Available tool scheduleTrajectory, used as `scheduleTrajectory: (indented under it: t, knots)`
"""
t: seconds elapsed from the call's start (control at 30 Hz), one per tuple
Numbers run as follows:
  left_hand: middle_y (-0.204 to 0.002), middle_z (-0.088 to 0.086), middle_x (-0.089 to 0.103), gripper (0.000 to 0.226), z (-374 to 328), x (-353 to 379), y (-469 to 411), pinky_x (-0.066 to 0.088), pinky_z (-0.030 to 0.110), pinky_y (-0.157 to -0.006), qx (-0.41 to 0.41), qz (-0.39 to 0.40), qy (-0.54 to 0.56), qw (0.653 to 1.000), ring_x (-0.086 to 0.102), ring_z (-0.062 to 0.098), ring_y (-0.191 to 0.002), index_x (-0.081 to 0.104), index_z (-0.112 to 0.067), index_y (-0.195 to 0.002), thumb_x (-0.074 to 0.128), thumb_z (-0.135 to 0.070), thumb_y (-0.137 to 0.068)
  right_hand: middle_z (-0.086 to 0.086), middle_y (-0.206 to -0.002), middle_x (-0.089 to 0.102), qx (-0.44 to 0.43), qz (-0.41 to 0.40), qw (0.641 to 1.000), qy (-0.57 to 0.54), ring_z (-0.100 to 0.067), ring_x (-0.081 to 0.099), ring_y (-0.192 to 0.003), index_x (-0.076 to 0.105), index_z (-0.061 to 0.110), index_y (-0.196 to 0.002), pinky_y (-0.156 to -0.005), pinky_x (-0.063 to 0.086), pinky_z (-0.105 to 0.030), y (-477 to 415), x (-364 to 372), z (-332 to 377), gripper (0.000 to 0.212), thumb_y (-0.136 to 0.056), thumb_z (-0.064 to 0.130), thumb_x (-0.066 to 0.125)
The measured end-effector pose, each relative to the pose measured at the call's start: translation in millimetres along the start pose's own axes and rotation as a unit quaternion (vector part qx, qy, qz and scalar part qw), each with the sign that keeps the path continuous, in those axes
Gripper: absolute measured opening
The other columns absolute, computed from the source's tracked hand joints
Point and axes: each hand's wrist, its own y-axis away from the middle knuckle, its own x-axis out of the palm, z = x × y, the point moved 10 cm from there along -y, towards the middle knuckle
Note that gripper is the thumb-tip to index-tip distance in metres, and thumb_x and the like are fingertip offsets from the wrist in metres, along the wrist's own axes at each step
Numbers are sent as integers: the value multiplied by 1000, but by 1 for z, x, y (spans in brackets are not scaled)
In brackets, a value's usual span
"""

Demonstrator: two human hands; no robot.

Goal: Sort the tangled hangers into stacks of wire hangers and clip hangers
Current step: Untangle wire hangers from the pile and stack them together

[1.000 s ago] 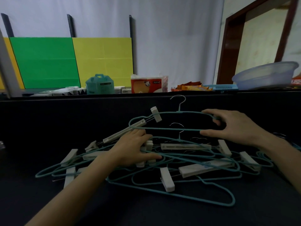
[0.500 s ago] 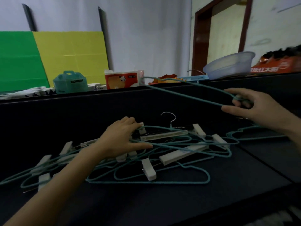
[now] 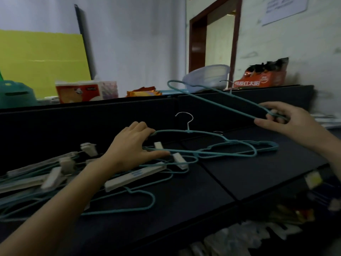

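A tangle of teal wire hangers and white clip hangers (image 3: pixel 136 175) lies on the dark table (image 3: pixel 258 174) at the left and middle. My left hand (image 3: pixel 132 146) presses down on the tangle, fingers curled over a teal wire hanger (image 3: pixel 188 131) with a silver hook. My right hand (image 3: pixel 287 122) grips one end of a lifted teal wire hanger (image 3: pixel 217 97), held in the air above the table's right side. Under it a few teal wire hangers (image 3: pixel 245 148) lie together on the table.
A dark raised ledge (image 3: pixel 92 115) runs behind the table, carrying a tissue pack (image 3: pixel 81 91), a teal box (image 3: pixel 14 95), a clear plastic basin (image 3: pixel 208 75) and an orange snack bag (image 3: pixel 262 78). Below the table's right edge sit bags and clutter (image 3: pixel 258 233).
My right hand pulled one teal wire hanger up out of the tangle and carried it to the right. The view turned right. My left hand stayed on the pile.
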Motion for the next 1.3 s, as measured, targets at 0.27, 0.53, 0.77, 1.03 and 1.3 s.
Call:
scheduleTrajectory:
  t: [0.27,0.53,0.77,1.03,1.3]
  knots:
    - [-112,-2,48,99,-88,57,-59,36,27,-87,-47,16,-2,999,43,16,-104,47,-16,-126,23,-85,-60,10,-79,59,8,37,999,-3,-3,57,-79,58,33,-116,-68,41,-3,-13,-66,-77,65,-57,57,67]
    - [-111,1,49,81,-121,115,-106,37,30,-90,-95,40,-11,995,43,19,-104,50,-15,-118,38,-80,-70,11,-83,59,11,62,998,-7,14,55,-72,56,34,-114,-69,38,-12,-27,-79,-115,56,-62,52,65]
    - [-115,1,50,79,-115,150,-123,38,32,-93,-125,69,-12,990,45,18,-107,49,-15,-116,39,-79,-71,9,-82,60,-1,81,997,11,14,54,-73,54,33,-115,-67,38,-10,-44,-69,-137,58,-61,53,64]
    - [-121,-4,49,76,-112,177,-118,39,29,-92,-161,123,48,978,46,15,-110,45,-19,-121,45,-76,-72,13,-83,62,-9,131,991,-15,-5,55,-76,53,39,-115,-69,43,-23,-63,-45,-167,64,-56,63,63]
    - [-142,1,40,79,-115,182,-107,36,31,-104,-198,168,67,963,40,16,-127,33,-19,-139,49,-67,-78,13,-96,60,-47,219,974,-19,-2,55,-93,51,40,-118,-77,40,-17,-77,-4,-190,69,-55,66,64]
